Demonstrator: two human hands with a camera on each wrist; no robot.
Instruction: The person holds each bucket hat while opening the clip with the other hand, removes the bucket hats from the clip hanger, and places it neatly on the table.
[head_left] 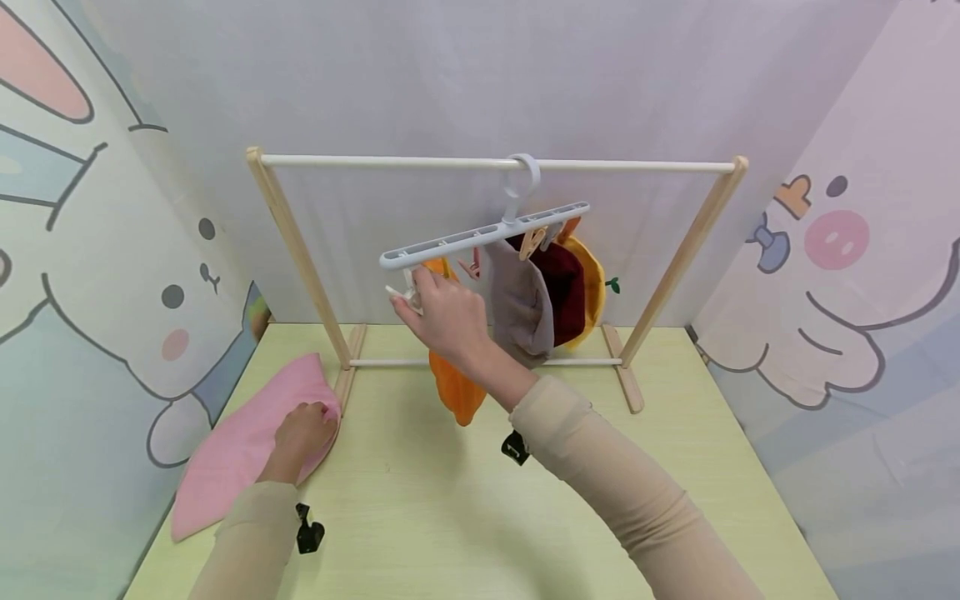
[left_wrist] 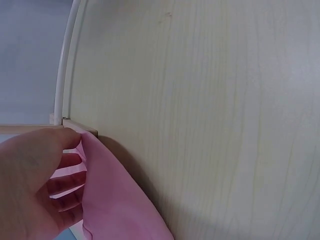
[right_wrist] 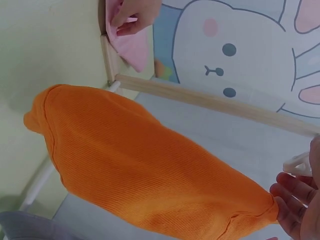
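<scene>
Head view: right hand (head_left: 457,321) is up at the low-looking end of the hanger (head_left: 450,244), thumb and index pinching the white clip (right_wrist: 292,167). Orange cloth piece (right_wrist: 120,160) hangs just beside those fingers; can't tell what holds its top. Left hand (head_left: 306,432) grips the edge of the pink cloth (head_left: 240,450), thumb against fingers; the cloth lies on the bench (head_left: 420,533) next to the rack's left foot.

Working the clip well, my take: squeeze both tails squarely so the mouth opens wide, and don't pull down. The hanger only hooks over the rod (head_left: 390,162) and looks tilted, so a tug could swing it or slide it. Bring cloth up by a single edge, flat, no bunching, and seat it deep in the mouth before easing off. Mind the orange piece: it's close enough to get caught too. Grey hat (head_left: 517,300) hangs further right, apart from the fingers.
</scene>
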